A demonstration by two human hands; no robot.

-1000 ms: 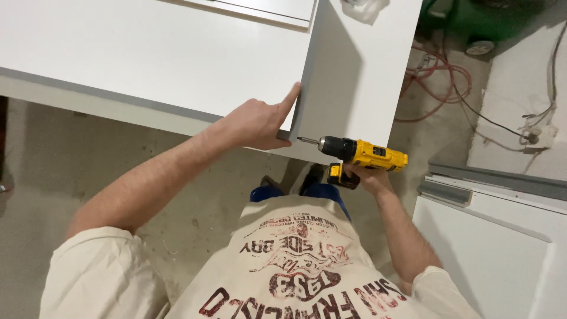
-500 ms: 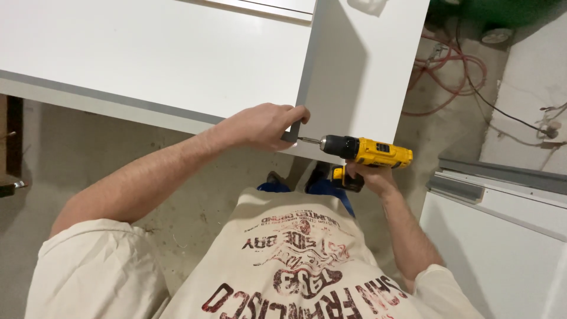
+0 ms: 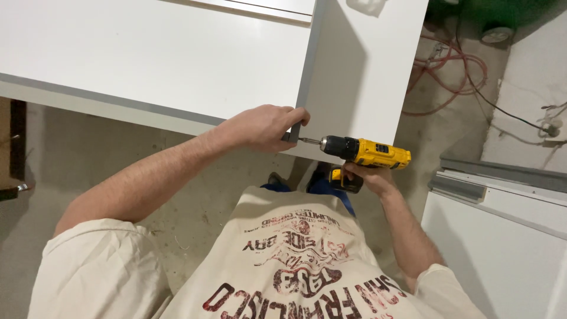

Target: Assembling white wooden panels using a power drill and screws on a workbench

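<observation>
— Head view, left to right: how far along is the work?
— Left hand point(image 3: 263, 126) pinches the white panel point(image 3: 147, 59) at its corner; right hand point(image 3: 369, 176) grips the yellow drill point(image 3: 365, 152), bit at the edge. Screw apparently not yet driven.

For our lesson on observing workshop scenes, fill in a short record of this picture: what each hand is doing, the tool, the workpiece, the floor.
left hand: left hand grips the lower corner of the white panels, fingers curled round the edge
right hand: right hand holds the yellow cordless drill by its grip
tool: drill lies level, bit pointing at the corner by the left fingers
floor: bare concrete, with a red cable coiled at upper right
</observation>
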